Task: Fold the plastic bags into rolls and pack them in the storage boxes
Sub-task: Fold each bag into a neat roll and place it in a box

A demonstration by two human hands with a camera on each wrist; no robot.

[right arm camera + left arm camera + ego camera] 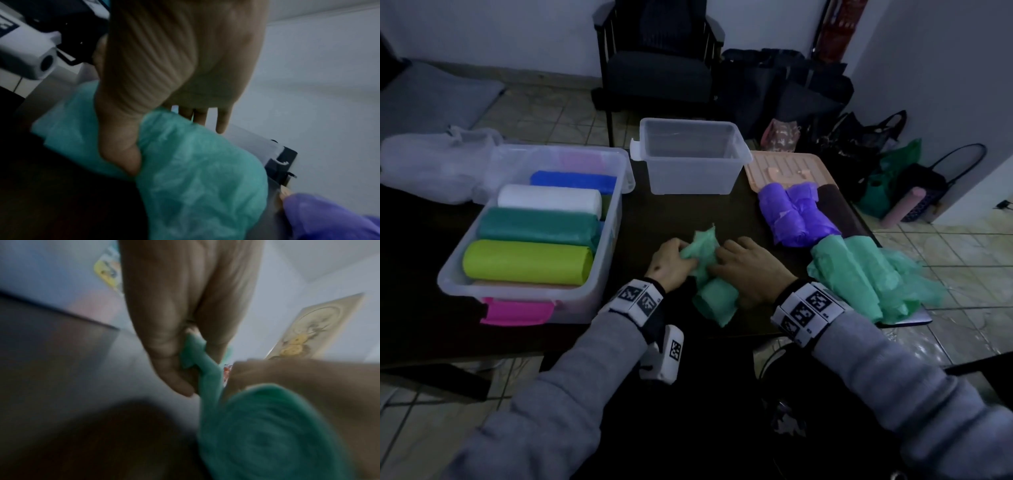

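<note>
A light green plastic bag (pixel 714 301) lies part-rolled on the dark table (pixel 414 308) in front of me, its loose end (pixel 703 246) standing up between my hands. My left hand (pixel 681 255) pinches that loose end; in the left wrist view the left hand (pixel 191 363) holds a twisted green strip beside the roll's spiral end (pixel 267 434). My right hand (pixel 726 255) lies over the roll. In the right wrist view its thumb (pixel 123 154) digs into the green bag (pixel 195 170) and its fingers (pixel 201 116) reach over it.
A clear storage box (pixel 561 149) at left holds several coloured rolls. An empty clear box (pixel 688 120) stands behind my hands. Purple rolls (pixel 794 216), loose green bags (pixel 866 274) and a peach lid (pixel 784 168) lie at right. White bags (pixel 431 164) sit far left.
</note>
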